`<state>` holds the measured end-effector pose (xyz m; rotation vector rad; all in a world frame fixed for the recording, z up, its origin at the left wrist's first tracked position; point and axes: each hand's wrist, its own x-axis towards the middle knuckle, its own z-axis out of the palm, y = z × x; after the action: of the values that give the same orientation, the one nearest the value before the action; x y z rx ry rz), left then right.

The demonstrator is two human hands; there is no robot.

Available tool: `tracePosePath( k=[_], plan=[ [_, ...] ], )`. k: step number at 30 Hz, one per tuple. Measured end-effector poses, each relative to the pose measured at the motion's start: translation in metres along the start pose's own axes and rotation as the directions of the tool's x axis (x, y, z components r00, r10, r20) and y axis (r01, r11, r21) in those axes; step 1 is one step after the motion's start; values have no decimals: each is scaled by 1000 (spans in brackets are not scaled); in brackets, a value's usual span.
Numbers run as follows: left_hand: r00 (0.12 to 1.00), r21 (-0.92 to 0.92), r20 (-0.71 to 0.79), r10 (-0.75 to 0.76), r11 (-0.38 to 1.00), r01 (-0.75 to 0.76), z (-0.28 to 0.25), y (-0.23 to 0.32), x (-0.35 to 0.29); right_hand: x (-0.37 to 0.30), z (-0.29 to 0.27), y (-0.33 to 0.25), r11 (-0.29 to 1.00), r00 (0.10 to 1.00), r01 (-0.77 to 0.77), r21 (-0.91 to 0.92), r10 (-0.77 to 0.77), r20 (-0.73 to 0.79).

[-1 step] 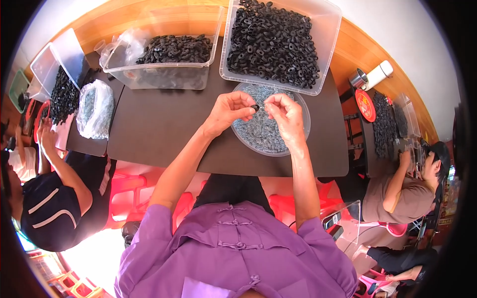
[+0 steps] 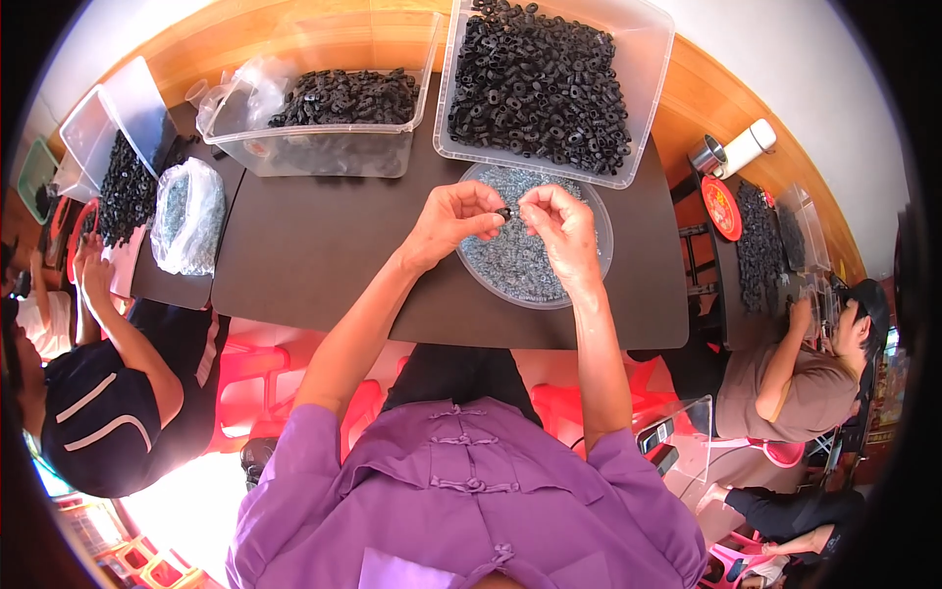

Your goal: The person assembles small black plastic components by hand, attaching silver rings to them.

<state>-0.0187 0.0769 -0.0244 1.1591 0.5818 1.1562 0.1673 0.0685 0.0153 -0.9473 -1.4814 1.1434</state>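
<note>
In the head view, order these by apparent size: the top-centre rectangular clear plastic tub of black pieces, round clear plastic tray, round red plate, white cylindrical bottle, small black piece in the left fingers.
1. Tub
2. Tray
3. Plate and bottle: too alike to rank
4. Held black piece, smallest

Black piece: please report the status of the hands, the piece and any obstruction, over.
Left hand pinching small black piece. Right hand close beside it, grip unclear. Piece over round tray. No obstruction seen between hands.
</note>
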Motion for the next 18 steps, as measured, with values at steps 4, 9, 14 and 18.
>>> tracePosePath(
  k=[4, 9, 14, 18],
  plan=[
    [1000, 58, 27, 8, 998, -10, 1, -2, -1, -1, 2, 4, 990, 999, 33, -140, -28, 37],
    [1000, 195, 19, -24, 981, 19, 2, -2, -2, -5, 6, -7, 932, 996, 77, -353, -84, -2],
    [1000, 193, 23, -17, 981, 13, 4, -1, -3, -7, 10, -12, 876, 977, 207, -437, -208, 46],
    [1000, 178, -6, -4, 984, 5, 5, -1, -3, -7, 12, -9, 864, 975, 217, -454, -218, 51]
  ],
)
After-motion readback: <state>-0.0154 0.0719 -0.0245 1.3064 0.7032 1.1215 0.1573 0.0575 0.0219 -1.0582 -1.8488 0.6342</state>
